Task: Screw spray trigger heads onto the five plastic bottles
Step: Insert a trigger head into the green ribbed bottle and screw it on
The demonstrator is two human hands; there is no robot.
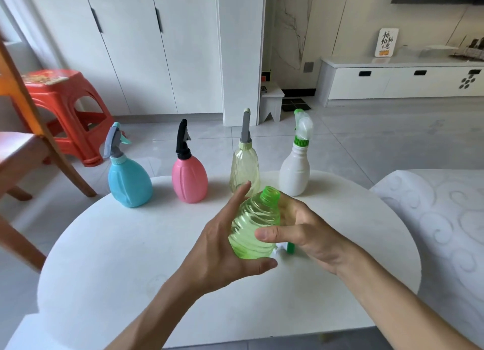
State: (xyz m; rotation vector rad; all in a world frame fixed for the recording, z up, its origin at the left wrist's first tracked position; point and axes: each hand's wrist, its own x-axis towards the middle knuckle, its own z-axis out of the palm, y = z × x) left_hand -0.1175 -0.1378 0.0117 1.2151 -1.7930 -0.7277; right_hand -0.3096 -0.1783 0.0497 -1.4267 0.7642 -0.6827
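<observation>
Home living room, white wardrobe doors point(136, 48), low TV cabinet point(400, 81), red plastic stool point(65, 108), tiled floor point(366, 140)

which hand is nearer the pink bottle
Left. The left hand holds the green bottle just in front of the pink bottle; the right hand is on the green bottle's far side.

1. Blue bottle point(129, 183), pink bottle point(190, 180), pale yellow bottle point(245, 170) and white bottle point(294, 172) stand upright in a row on the far side of the table, each with a trigger head on.
2. Green bottle point(252, 230) is see-through, ribbed, tilted, held up with its threaded neck bare.
3. Green trigger head point(289, 247) peeks out right beside it, mostly hidden.
</observation>
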